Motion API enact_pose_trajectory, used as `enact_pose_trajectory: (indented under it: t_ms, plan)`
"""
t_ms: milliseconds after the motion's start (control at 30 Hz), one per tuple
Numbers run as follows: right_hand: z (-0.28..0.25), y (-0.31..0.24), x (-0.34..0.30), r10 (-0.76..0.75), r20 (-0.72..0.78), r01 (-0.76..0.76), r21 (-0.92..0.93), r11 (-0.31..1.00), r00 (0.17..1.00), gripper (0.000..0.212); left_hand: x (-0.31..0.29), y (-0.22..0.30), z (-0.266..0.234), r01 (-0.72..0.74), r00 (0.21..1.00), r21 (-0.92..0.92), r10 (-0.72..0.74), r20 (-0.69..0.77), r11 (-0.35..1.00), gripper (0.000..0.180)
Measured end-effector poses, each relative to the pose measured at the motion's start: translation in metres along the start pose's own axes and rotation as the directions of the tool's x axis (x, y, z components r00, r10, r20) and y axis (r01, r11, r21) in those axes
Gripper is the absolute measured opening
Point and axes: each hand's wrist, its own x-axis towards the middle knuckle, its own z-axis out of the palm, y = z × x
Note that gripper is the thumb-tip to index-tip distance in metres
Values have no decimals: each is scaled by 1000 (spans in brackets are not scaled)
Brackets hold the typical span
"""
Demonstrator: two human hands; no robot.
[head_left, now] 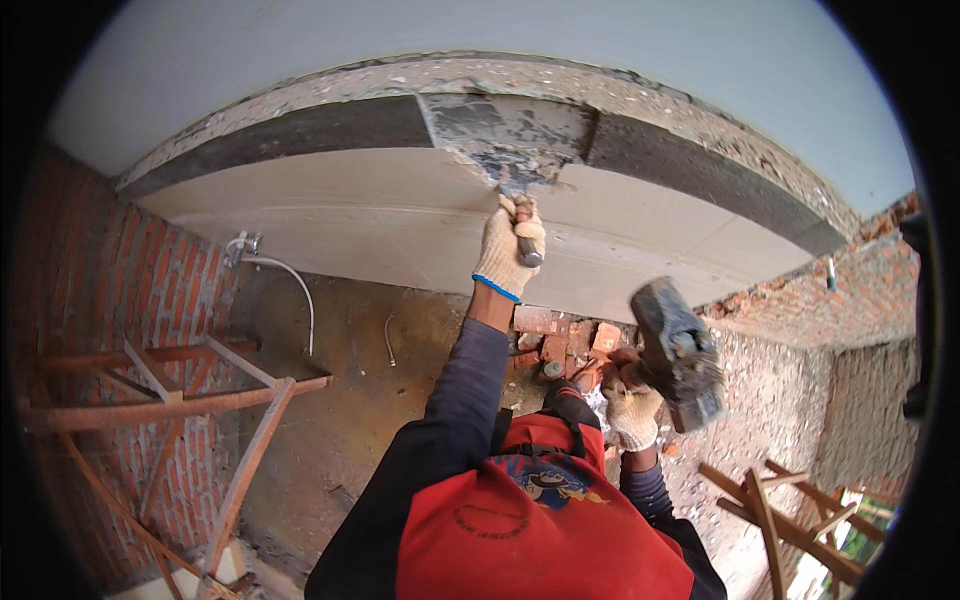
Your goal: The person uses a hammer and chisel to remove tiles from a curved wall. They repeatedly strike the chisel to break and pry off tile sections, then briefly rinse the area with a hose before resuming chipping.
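My left hand [503, 248], in a knitted cream glove with a blue cuff, is wrapped round a metal chisel [529, 250]. The chisel's far end meets a broken patch [515, 160] in the dark tile band [320, 132] along the wall; its butt end points back toward me. Lower and to the right, my gloved right hand [630, 408] is closed on a heavy hammer [675, 350]. The hammer's large, worn head stands apart from the chisel, and most of its handle is hidden.
Broken bricks [565, 345] lie on the floor near my feet. A wooden trestle [180, 400] stands at left by the brick wall [120, 270]; more timber pieces [780, 515] are at lower right. A white hose [300, 285] hangs from a wall tap [243, 245].
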Motion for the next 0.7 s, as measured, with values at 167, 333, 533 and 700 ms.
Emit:
enact_pose_trajectory:
  t_ms: [167,333,533,700]
  plan:
    - [18,5,13,81,-49,-87,-136,987,995,19,11,10,-4,95,995,224,-85,-56,970,30]
    - [34,27,17,352,41,-334,-234,913,935,18,16,26,4,324,946,142,-316,-79,935,20]
    - [19,14,7,217,58,-188,-318,929,974,27,19,23,19,318,938,260,-261,-229,912,27]
    - [12,9,13,-105,19,107,-254,961,994,26,17,15,19,152,964,211,-98,-248,966,25]
